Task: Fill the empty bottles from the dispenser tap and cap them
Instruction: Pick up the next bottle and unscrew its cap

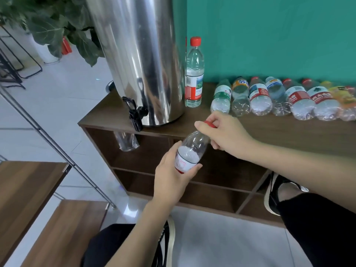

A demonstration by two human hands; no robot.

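Large-leafed green plant in a white pot [46,31]: far upper left of the hands. Slanted grey metal rail [57,147]: left of them. Wood-grain brown boards [28,191]: lower left. Teal painted wall [269,35]: beyond them.

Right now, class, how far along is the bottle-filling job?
Done: one capped bottle stands upright beside the dispenser. In hand: the left hand holds a bottle while the right hand grips its red cap. Left: the row of lying bottles.

Labels wrap the lying bottles [277,99], right of frame, and the upright bottle [194,74] at centre, but their print is too blurred to read.
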